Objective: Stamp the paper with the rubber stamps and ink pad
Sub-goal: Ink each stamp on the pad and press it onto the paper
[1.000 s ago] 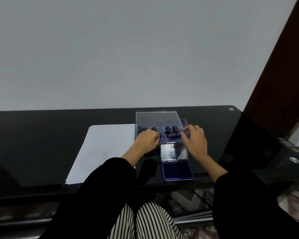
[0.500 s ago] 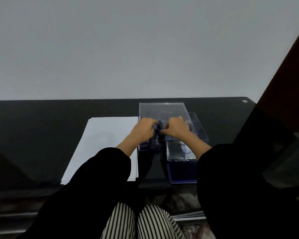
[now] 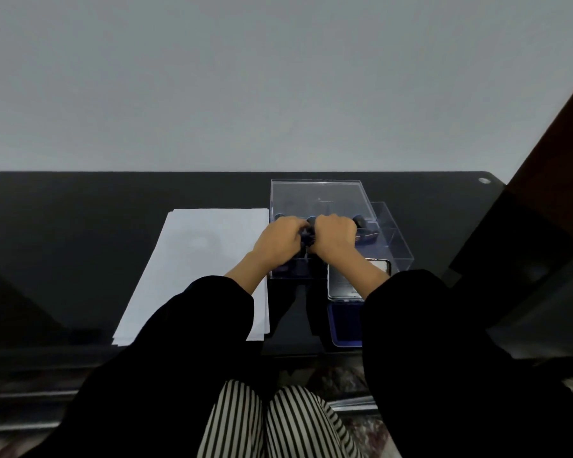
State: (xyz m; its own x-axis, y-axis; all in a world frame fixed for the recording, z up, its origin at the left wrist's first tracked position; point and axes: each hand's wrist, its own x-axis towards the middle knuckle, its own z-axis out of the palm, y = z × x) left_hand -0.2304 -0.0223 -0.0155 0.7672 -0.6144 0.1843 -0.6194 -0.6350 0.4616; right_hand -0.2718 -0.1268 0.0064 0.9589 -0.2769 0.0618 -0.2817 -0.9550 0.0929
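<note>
1. Closed up since a second ago, left hand (image 3: 280, 240) against right hand (image 3: 335, 238) — both pinching one dark stamp (image 3: 307, 233) above clear box (image 3: 318, 196)
2. Paper (image 3: 199, 259) at 9 o'clock of box, ink pad (image 3: 344, 327) at 5 o'clock

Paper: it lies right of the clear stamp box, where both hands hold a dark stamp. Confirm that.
Wrong side. The head view shows the paper left of the clear stamp box, where the left hand and right hand hold a dark stamp.
</note>
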